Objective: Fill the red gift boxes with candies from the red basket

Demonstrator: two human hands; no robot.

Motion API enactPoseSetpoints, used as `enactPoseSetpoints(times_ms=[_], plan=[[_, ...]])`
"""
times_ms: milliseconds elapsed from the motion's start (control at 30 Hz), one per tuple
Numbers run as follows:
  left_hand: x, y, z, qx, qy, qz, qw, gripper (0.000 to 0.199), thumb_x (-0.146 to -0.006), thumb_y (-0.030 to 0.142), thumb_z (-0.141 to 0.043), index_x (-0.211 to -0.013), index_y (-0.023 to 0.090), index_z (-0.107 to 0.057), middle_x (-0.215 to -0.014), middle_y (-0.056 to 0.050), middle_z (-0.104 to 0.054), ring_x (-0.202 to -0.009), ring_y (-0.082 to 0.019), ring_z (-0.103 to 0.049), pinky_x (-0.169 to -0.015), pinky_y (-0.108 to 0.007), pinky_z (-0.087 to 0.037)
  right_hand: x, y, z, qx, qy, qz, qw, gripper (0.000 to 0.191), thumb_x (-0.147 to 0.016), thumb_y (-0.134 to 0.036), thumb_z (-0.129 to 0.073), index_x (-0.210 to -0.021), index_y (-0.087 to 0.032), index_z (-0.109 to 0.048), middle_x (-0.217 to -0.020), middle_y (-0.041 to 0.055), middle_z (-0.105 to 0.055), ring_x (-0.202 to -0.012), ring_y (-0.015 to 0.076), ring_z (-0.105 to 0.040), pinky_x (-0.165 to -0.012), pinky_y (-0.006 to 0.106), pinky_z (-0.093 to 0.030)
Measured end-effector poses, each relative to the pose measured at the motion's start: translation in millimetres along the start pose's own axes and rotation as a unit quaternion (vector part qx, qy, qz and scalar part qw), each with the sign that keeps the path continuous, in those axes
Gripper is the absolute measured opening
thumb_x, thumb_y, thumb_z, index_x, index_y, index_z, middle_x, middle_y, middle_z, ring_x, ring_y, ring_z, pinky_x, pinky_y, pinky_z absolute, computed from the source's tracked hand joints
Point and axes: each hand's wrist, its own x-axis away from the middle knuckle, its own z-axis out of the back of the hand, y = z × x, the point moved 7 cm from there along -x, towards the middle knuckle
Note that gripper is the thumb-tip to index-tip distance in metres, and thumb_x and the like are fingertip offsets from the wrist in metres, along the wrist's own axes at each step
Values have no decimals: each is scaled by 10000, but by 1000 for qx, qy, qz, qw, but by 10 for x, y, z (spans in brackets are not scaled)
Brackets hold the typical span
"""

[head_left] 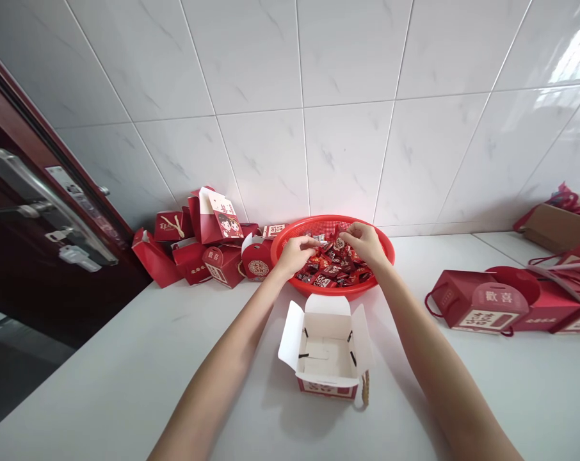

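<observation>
A red plastic basket (386, 256) holds many small wrapped candies (335, 267), mostly in red and dark wrappers. Over its left side, my left hand (297, 254) has its fingers drawn together by a silvery wrapper; whether they grip it is unclear. My right hand (365, 242) reaches over the right side, thumb and fingers pinched at a red wrapped candy (339, 243). Closer to me, between my forearms, stands a red and white gift box (329, 360) with its flaps spread, its white inside bare and a tan cord at its right.
Several red gift boxes (225, 264) are crowded against the tiled wall at left. More boxes with cord handles (491, 299) stand at right, near a brown cardboard box (556, 227). A dark door with a metal handle (54, 205) borders the white table's left side.
</observation>
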Motion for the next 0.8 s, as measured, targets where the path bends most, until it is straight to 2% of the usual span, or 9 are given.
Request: enactPoseSetpoints(times_ms=[100, 233, 333, 433, 567, 700, 800], plan=[[-5, -18, -107, -63, -65, 16, 996, 320, -758, 74, -626, -997, 197, -799, -1176, -89, -789, -1155, -281, -703, -1033, -392, -536, -12, 11, 34, 6, 29, -1, 1000, 238, -708, -305, -618, -614, -249, -407, -535, -55, -466, -538, 131, -426, -531, 277, -321], [7, -10, -313, -143, -170, 27, 975, 444, -641, 10, -624, -961, 248, -820, -1173, -48, -800, -1133, -290, -721, -997, -345, -541, 2, -21, 41, 7, 36, -1, 999, 190, -663, -265, -586, -595, -249, -409, -522, -61, -440, -528, 128, -399, -528, 277, -308], [0, -4, -400, -186, -199, 27, 962, 455, -626, 8, -620, -952, 258, -816, -1129, -40, -811, -1102, -278, -734, -959, -310, -545, 11, -32, 41, 1, 35, -4, 999, 177, -657, -261, -575, -595, -252, -410, -515, -59, -447, -529, 135, -419, -532, 277, -323], [-12, 15, -379, -214, -175, 27, 961, 371, -685, 61, -654, -970, 246, -802, -1086, -61, -813, -1088, -298, -733, -952, -335, -542, 12, -27, 45, -12, 37, -10, 999, 170, -673, -271, -580, -606, -249, -425, -534, -51, -488, -543, 139, -450, -543, 275, -347], [-22, 97, -248, -222, -95, 27, 970, 237, -813, 197, -663, -1019, 228, -776, -1047, -93, -803, -1099, -331, -712, -972, -389, -520, 24, -14, 30, -44, 29, -30, 998, 140, -716, -314, -609, -684, -244, -493, -610, -18, -629, -566, 158, -539, -543, 278, -402], [-20, 148, -123, -197, -27, 48, 979, 218, -851, 245, -643, -1019, 190, -770, -851, -87, -781, -868, -303, -737, -820, -365, -538, 40, -7, 43, -91, 30, -46, 994, 155, -756, -344, -645, -750, -239, -531, -660, 3, -685, -644, 181, -636, -603, 286, -487], [-14, 146, -51, -166, 14, 60, 984, 143, -819, 234, -659, -897, 204, -775, -749, -50, -751, -790, -275, -722, -766, -340, -522, 35, 28, 63, -133, 33, -64, 989, 181, -787, -370, -659, -770, -241, -533, -700, 13, -705, -704, 196, -687, -645, 297, -536]])
